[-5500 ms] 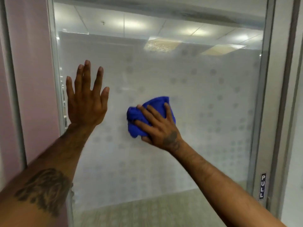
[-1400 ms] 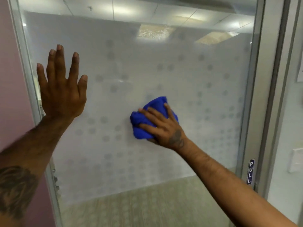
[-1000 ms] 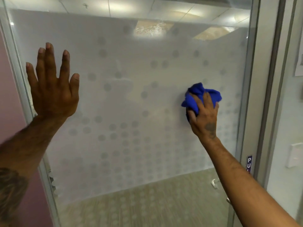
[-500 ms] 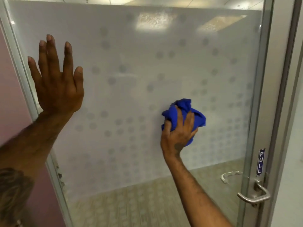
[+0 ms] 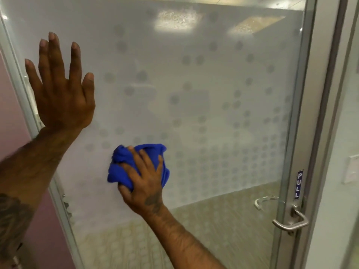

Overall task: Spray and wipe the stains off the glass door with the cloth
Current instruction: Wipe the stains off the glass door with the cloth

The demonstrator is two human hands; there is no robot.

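Note:
The glass door point(image 5: 213, 94) fills the view, frosted with a pattern of grey dots. A bunched blue cloth point(image 5: 124, 167) is pressed against the lower middle of the pane, and my right hand point(image 5: 144, 181) grips it from below with spread fingers over it. My left hand point(image 5: 62, 90) lies flat on the glass near the door's left edge, fingers apart and pointing up, holding nothing. No spray bottle is in view.
A metal lever handle point(image 5: 291, 222) sits on the door's right frame under a blue PULL label point(image 5: 299, 184). A pink wall point(image 5: 11, 133) borders the left edge. A white wall with a switch plate point(image 5: 352, 168) is at the right.
My right hand has swept the cloth from the right side of the pane down and left to the lower middle. The left hand stays flat on the glass.

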